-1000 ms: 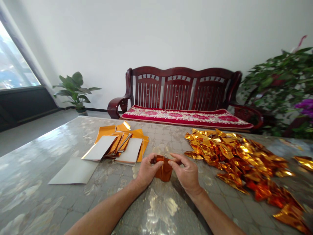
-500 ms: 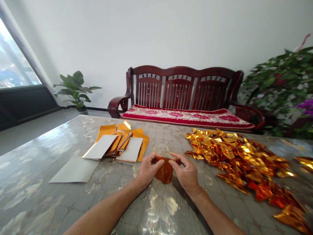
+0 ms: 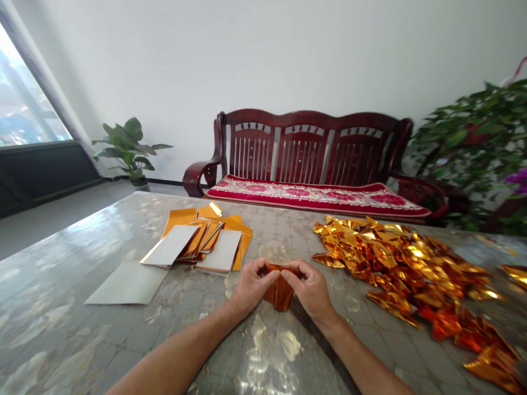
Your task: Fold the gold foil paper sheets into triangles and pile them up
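Left hand (image 3: 252,282) and right hand (image 3: 312,286): both pinching the upper edge of a small folded piece of copper-orange metallic paper (image 3: 283,296), thumbs on its near face, tips close together. Piece is between the hands, over the glossy grey flower-patterned tabletop (image 3: 181,354); contact of its lower end with the surface: cannot tell. To the right, a spreading heap of shiny gold folded foil shapes (image 3: 395,258). To the left, one flat pale-grey rectangular sheet (image 3: 125,285); just beyond, a loose stack of gold-and-grey paper sheets (image 3: 220,249). Beyond the table, a dark-red slatted wooden bench (image 3: 302,153).
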Motion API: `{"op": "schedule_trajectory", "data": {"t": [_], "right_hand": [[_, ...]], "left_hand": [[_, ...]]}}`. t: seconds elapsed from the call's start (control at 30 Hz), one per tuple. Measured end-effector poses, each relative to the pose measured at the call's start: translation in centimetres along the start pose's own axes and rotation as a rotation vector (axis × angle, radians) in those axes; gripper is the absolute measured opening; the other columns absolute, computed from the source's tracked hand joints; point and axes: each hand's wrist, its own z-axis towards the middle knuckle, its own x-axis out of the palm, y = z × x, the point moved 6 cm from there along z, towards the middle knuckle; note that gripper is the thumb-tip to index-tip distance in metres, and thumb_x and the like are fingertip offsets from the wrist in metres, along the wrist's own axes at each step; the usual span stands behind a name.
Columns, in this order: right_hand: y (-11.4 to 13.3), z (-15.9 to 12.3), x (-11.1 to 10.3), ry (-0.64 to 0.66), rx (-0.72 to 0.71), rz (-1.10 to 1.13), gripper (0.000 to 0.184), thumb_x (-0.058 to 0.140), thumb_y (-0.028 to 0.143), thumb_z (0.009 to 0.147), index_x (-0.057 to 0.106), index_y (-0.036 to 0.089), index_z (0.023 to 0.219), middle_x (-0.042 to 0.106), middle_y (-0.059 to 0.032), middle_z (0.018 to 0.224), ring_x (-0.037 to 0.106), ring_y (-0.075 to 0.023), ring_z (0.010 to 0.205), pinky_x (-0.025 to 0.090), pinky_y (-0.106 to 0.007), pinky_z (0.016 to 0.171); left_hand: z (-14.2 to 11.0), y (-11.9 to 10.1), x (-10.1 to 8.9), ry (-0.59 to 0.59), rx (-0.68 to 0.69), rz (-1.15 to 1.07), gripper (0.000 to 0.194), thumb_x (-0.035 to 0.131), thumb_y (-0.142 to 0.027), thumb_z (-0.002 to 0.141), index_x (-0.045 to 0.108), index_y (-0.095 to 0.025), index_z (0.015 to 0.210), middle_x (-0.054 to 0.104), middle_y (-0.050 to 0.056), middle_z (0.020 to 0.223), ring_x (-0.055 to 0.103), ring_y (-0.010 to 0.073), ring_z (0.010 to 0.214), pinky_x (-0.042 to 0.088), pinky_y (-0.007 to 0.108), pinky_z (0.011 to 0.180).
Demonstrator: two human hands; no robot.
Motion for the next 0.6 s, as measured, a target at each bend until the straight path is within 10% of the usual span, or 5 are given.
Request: {"op": "schedule_trajectory", "data": {"t": [0.2, 0.4, 0.6], "right_hand": [[0.2, -0.1, 0.1, 0.003, -0.011, -0.001, 0.018, 0.063, 0.033, 0.083, 0.066, 0.018, 0.075, 0.064, 0.0004, 0.066, 0.057, -0.0141, 0.061, 0.045, -0.024, 0.057], [2.0, -0.6, -1.3, -0.135, -0.356, -0.291, 0.011, 0.060, 0.025, 0.089, 0.069, 0.022, 0.083, 0.066, -0.0025, 0.079, 0.058, -0.0170, 0.078, 0.046, -0.030, 0.074], [2.3, -1.3, -0.5, 0.040, -0.582, -0.642, 0.016, 0.057, 0.022, 0.092, 0.073, 0.025, 0.092, 0.070, -0.0044, 0.087, 0.055, -0.0204, 0.087, 0.041, -0.034, 0.079]], "left_hand": [[-0.2, -0.6, -0.1, -0.055, 0.016, 0.030, 0.017, 0.065, -0.032, 0.078, 0.063, -0.015, 0.076, 0.056, -0.003, 0.067, 0.049, 0.0095, 0.062, 0.040, 0.020, 0.061], [-0.3, -1.4, -1.6, -0.247, 0.150, 0.139, 0.025, 0.067, -0.024, 0.078, 0.062, -0.017, 0.102, 0.051, -0.003, 0.079, 0.044, 0.0073, 0.061, 0.039, 0.019, 0.059], [-0.5, -1.7, -0.9, -0.093, 0.311, 0.435, 0.016, 0.061, -0.016, 0.082, 0.065, -0.020, 0.098, 0.051, -0.003, 0.078, 0.047, 0.0093, 0.065, 0.040, 0.020, 0.064]]}}
